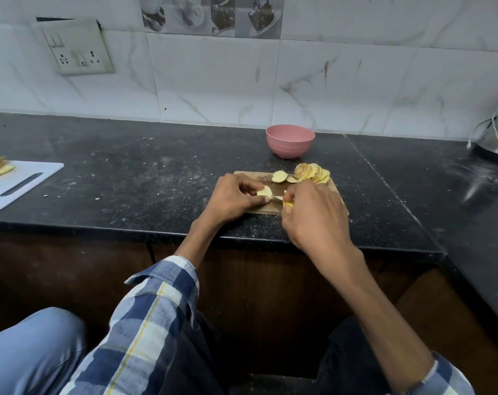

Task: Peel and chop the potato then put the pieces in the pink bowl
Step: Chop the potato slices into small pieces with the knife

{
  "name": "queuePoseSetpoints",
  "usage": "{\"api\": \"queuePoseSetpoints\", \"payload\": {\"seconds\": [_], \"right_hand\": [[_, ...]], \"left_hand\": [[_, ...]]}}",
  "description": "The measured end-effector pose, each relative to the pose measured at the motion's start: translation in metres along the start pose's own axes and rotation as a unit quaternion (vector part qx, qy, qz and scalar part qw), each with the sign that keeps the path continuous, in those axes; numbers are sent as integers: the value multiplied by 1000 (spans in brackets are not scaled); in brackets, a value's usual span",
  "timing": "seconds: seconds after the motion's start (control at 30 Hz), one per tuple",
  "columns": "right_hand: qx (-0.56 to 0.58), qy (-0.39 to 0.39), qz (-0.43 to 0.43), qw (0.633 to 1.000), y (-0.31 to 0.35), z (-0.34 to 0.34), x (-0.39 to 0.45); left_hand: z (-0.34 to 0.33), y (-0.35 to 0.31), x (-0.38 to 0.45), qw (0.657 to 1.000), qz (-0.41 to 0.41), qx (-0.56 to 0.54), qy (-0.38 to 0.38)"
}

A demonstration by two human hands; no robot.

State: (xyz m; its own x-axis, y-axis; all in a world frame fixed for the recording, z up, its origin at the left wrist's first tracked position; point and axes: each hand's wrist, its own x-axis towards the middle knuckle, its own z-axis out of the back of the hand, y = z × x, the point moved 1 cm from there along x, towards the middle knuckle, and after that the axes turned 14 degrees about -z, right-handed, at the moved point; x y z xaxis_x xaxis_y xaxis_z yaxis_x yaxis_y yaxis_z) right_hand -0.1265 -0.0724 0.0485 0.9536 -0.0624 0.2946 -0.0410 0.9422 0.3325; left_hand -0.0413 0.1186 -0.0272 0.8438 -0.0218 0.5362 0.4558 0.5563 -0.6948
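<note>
Black speckled stone worktop [128,178], broad and dusty, carrying everything. Off to the far left of both grips, a white plastic cutting board [20,183] with a few stacked slices, well apart from the work. Beyond the grips, toward the tiled wall, a round pink bowl [290,141], probably parked near so pieces can go in with a short reach; contents not visible. Under the hands, a small wooden chopping board [253,175] near the worktop's front edge, likely for a comfortable downward cut. Just beyond the right grip, at the board's far right corner, a fanned heap of pale yellow potato slices [313,173], with a few loose rounds beside it. Left hand [233,199] curled, fingers pinching the last pale piece of peeled potato [264,191] against the board, seemingly steadying it. Right hand [316,212] closed round a yellow-handled knife [279,198], blade tip poking out leftward, touching or just beside the pinched piece, between the two grips. Chopping judged nearly finished; transfer not yet begun.
</note>
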Motion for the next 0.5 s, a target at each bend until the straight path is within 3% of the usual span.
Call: {"api": "queuePoseSetpoints", "payload": {"seconds": [0.27, 0.5], "right_hand": [[37, -26, -1, 999, -14, 14, -16], [53, -52, 13, 997, 2, -17, 12]], "left_hand": [[6, -4, -2, 1000, 20, -13, 14], [6, -2, -3, 1000, 18, -14, 3]]}}
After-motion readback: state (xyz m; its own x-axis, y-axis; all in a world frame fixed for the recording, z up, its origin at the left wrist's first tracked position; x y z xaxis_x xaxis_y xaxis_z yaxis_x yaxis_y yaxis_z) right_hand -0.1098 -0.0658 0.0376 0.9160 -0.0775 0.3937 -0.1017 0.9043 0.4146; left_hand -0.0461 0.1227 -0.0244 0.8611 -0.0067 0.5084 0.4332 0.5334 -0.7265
